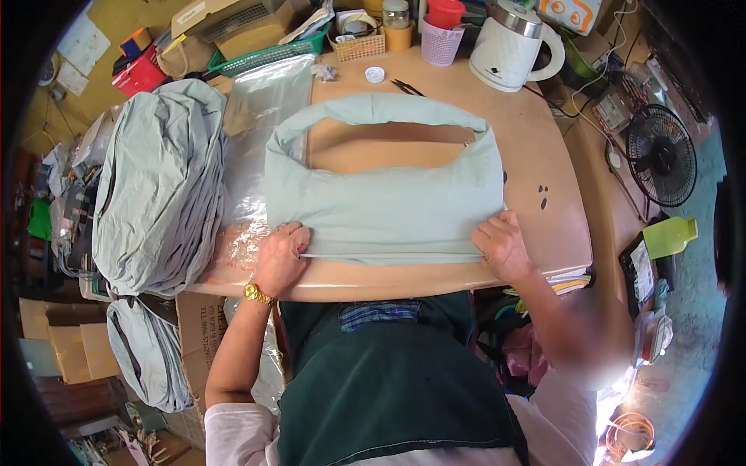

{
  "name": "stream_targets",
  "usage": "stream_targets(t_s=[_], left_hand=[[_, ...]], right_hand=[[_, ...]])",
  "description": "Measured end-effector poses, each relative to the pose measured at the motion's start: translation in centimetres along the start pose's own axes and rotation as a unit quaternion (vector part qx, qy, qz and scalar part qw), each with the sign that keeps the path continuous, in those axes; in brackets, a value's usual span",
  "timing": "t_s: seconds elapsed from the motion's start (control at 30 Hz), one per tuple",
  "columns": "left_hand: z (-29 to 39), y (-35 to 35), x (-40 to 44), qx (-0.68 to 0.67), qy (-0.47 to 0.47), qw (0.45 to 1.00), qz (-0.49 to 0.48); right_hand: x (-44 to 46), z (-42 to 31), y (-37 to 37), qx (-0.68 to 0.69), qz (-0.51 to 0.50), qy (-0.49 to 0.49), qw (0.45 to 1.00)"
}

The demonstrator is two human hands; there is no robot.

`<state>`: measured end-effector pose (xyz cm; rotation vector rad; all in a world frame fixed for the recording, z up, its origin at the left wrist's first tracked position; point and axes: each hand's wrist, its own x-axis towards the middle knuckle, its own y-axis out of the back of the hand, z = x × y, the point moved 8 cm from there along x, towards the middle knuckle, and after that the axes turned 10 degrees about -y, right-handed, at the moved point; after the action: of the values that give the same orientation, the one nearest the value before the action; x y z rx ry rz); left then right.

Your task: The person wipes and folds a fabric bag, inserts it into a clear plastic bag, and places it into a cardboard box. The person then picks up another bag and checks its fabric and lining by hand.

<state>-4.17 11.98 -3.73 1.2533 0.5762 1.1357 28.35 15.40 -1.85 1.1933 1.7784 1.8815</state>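
A pale grey-green fabric bag [404,210] lies flat on the table in front of me, its wide looped handle [381,107] spread toward the far side. My left hand [281,252] is closed on the near left corner of the bag, and a gold watch circles that wrist. At the near right corner, my right hand [503,245] grips the same edge with curled fingers. Between the hands the near edge runs almost straight, with a narrow fold along it. To the left rises a pile of similar grey-green fabric bags [159,186], beside clear plastic sheets [260,116].
Along the table's back stand a white electric kettle [509,46], a lilac perforated cup [441,45] and a green basket [268,56]. Dark scissors or tweezers [407,88] and a white cap [374,74] lie nearer. A black fan [662,154] is at right.
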Motion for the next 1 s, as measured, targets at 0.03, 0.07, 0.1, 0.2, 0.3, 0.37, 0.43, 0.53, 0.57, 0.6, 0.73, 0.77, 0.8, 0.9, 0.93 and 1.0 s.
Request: stream_targets(t_s=[0.03, 0.07, 0.1, 0.2, 0.3, 0.37, 0.43, 0.53, 0.57, 0.6, 0.73, 0.77, 0.8, 0.9, 0.93, 1.0], left_hand=[[-0.2, 0.1, -0.2, 0.013, 0.011, 1.0, 0.014], [-0.3, 0.1, -0.4, 0.014, 0.016, 1.0, 0.02], [-0.6, 0.0, -0.5, 0.033, 0.026, 0.999, 0.006], [-0.2, 2.4, -1.4, 0.023, 0.087, 0.996, -0.018], [5.0, 7.4, -0.6, 0.182, 0.103, 0.977, -0.043], [9.4, 6.9, 1.9, 0.09, 0.054, 0.994, -0.009], [10.3, 3.7, 4.2, 0.078, 0.026, 0.997, 0.014], [7.2, 1.0, 5.5, 0.062, 0.002, 0.998, -0.016], [5.8, 0.2, 5.2, 0.052, 0.012, 0.996, -0.076], [5.8, 1.0, 4.7, 0.054, -0.023, 0.996, -0.073], [2.8, 5.7, 1.7, 0.03, 0.028, 0.999, -0.004], [2.0, 4.9, 0.7, 0.03, 0.04, 0.999, -0.012], [0.8, 4.7, -0.4, -0.028, 0.06, 0.996, 0.058], [0.2, 3.4, -2.2, -0.114, 0.095, 0.976, 0.157], [-0.6, 2.1, -3.1, -0.188, 0.117, 0.948, 0.23], [-1.2, 1.5, -4.1, -0.268, 0.138, 0.89, 0.343]], right_hand=[[-0.1, -0.1, -0.2, -0.001, -0.002, 0.006, 1.0], [0.0, 0.2, -0.5, -0.002, -0.017, -0.011, 1.0], [0.0, 0.5, -0.6, -0.004, -0.032, -0.029, 0.999], [-0.4, 2.1, 0.6, 0.034, -0.135, -0.149, 0.979], [2.4, 0.6, 6.6, 0.111, -0.079, -0.17, 0.976], [5.2, -1.6, 5.8, 0.091, -0.015, -0.205, 0.974], [6.8, -2.6, 3.7, 0.072, 0.06, -0.237, 0.967], [7.7, -1.1, -3.2, -0.054, 0.033, -0.255, 0.965], [7.2, -0.5, -4.7, -0.041, 0.014, -0.262, 0.964], [6.7, -0.1, -5.7, -0.026, -0.01, -0.268, 0.963], [6.9, 0.8, -6.4, -0.009, -0.056, -0.247, 0.967], [7.0, 0.8, -6.3, -0.016, -0.051, -0.24, 0.969], [7.0, 0.8, -6.2, -0.023, -0.043, -0.233, 0.971], [7.2, 0.8, -6.1, -0.024, -0.055, -0.239, 0.969], [7.1, 1.0, -5.9, -0.021, -0.058, -0.236, 0.97], [6.9, 1.3, -5.9, 0.014, -0.098, -0.233, 0.967]])
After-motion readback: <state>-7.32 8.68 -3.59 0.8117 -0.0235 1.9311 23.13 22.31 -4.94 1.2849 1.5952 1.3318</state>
